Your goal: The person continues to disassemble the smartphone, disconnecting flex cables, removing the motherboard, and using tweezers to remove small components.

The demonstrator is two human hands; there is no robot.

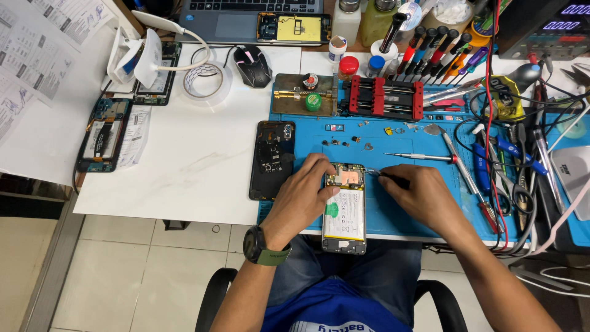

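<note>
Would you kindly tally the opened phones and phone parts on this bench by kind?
Opened phone with battery showing, under the hands: 1
Black rear cover beside it: 1
Opened phones at the far left: 2
Yellow-backed phone on the laptop: 1
Total: 5
</note>
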